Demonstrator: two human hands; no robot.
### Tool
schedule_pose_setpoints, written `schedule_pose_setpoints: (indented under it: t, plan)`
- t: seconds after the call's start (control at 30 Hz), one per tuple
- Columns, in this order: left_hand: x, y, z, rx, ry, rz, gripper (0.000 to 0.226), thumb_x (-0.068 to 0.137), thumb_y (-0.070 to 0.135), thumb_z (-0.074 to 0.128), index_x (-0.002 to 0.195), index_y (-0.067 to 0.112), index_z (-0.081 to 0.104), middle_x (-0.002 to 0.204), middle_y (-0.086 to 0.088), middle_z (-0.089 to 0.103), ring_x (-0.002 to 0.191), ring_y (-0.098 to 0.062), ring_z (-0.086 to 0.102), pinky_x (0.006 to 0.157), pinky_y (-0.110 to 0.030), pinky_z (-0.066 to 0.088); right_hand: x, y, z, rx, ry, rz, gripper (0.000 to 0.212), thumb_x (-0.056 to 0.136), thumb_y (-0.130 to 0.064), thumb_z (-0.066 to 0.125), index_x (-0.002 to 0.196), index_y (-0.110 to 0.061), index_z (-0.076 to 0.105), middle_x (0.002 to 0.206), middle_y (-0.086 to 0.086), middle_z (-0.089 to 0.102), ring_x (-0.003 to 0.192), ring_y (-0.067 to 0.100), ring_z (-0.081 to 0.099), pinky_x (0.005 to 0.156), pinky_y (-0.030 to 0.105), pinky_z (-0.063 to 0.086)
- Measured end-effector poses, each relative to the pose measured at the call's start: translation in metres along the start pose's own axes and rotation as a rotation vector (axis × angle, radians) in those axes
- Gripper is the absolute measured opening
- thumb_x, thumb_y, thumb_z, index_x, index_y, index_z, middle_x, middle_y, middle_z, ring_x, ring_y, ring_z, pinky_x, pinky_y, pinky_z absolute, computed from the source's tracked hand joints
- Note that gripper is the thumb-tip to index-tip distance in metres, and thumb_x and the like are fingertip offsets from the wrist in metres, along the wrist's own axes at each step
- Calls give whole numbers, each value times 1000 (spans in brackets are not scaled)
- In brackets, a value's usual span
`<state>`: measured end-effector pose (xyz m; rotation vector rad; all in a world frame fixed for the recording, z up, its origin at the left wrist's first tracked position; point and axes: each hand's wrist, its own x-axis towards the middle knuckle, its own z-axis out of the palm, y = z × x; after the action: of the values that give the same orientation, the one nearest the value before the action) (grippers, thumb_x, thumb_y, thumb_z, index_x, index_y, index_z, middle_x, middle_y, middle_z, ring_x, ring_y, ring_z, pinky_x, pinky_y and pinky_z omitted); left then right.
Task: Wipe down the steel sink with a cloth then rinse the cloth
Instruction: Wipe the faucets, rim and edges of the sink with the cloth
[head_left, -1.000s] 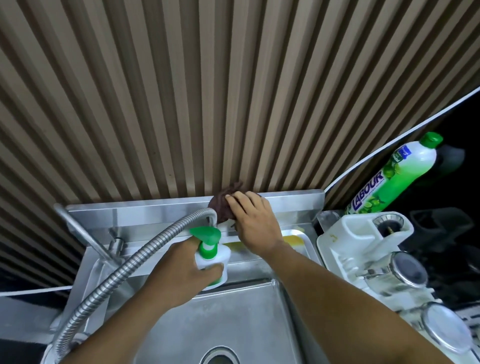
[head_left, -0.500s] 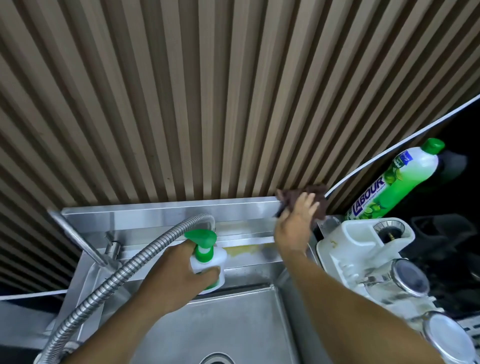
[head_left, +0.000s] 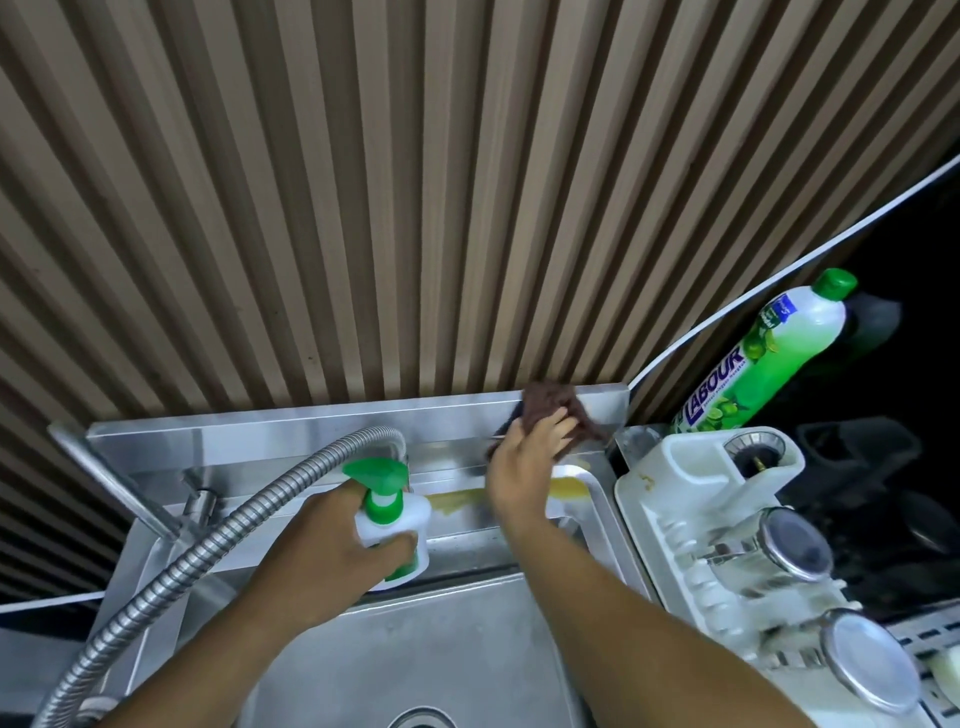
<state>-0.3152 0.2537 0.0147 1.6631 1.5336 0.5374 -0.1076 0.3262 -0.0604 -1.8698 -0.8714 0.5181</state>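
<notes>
A steel sink (head_left: 415, 649) fills the lower middle, with a raised steel backsplash (head_left: 291, 423) along the slatted wall. My right hand (head_left: 524, 457) presses a dark brown cloth (head_left: 550, 408) against the right end of that backsplash, fingers spread over it. My left hand (head_left: 332, 545) grips a white soap dispenser with a green pump (head_left: 389, 514), held just above the sink's back ledge. Yellow residue (head_left: 457, 500) lies on the ledge between my hands.
A flexible steel hose (head_left: 208, 545) arcs across the left side beside the tap lever (head_left: 114, 478). A white dish rack (head_left: 727, 519) with glasses stands right of the sink. A green detergent bottle (head_left: 763, 358) leans behind it.
My right hand slid the cloth rightward along the backsplash from the middle to its right end, then slightly back left. My left hand kept holding the dispenser.
</notes>
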Motion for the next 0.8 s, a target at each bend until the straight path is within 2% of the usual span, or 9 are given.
schedule_pose_setpoints:
  t: [0.1,0.2,0.27,0.37,0.5,0.57,0.63,0.7,0.8]
  plan:
    - [1,-1,-2,14,5,-9,27,71,39,81,93,33,66,85,14,72,79,-4,67,76,-32,57,4,-6,-2,90,-10,61,62,108,-18,34,157,4,1,166,19,-9,154,32,-6,123,35,3]
    - [-1,-2,-4,23,7,-5,28,72,38,81,94,31,67,84,14,72,79,-5,67,75,-32,57,57,-14,-30,115,186,253,64,107,-16,37,155,7,3,165,23,-6,153,37,2,121,38,9]
    - [-2,-2,-4,16,8,-1,27,72,38,81,94,32,67,81,18,71,77,-2,66,75,-31,57,78,-13,-44,159,241,367,64,107,-18,36,156,6,3,166,22,-3,151,38,11,120,42,18]
    - [-2,0,-4,-6,8,-15,28,69,41,81,91,33,66,80,20,71,76,1,65,75,-32,57,43,-17,-23,165,179,279,61,108,-21,34,156,7,7,165,25,-2,151,38,11,120,41,18]
    - [-4,2,-5,-24,-7,-31,41,57,55,70,92,33,66,82,17,72,76,-1,67,75,-34,58,-13,-22,9,252,-40,242,64,110,-28,31,159,-5,-3,167,11,-15,152,29,13,119,33,18]
    - [-5,2,-7,-25,-6,-34,42,57,55,69,92,33,66,82,18,72,76,-1,67,76,-35,59,7,-18,0,281,1,280,63,109,-27,30,159,-4,-1,167,14,-12,152,31,14,119,34,18]
    - [-6,2,-9,-35,-4,-31,39,60,53,71,92,32,66,82,20,71,77,-1,67,77,-35,58,41,-8,-24,274,129,313,64,108,-28,31,158,0,3,167,19,-2,151,36,16,121,39,20]
    - [-7,1,-10,-40,-4,-31,34,63,50,73,92,32,66,82,20,71,77,-1,67,77,-35,58,65,-1,-43,284,212,390,64,109,-28,31,159,-4,0,168,14,1,150,35,20,118,39,21]
    - [-6,0,-10,-37,-1,-30,28,68,44,77,91,33,65,82,20,71,78,-1,67,78,-36,58,42,-4,-30,275,176,370,65,109,-28,31,159,-4,-2,167,14,7,147,36,28,116,40,26]
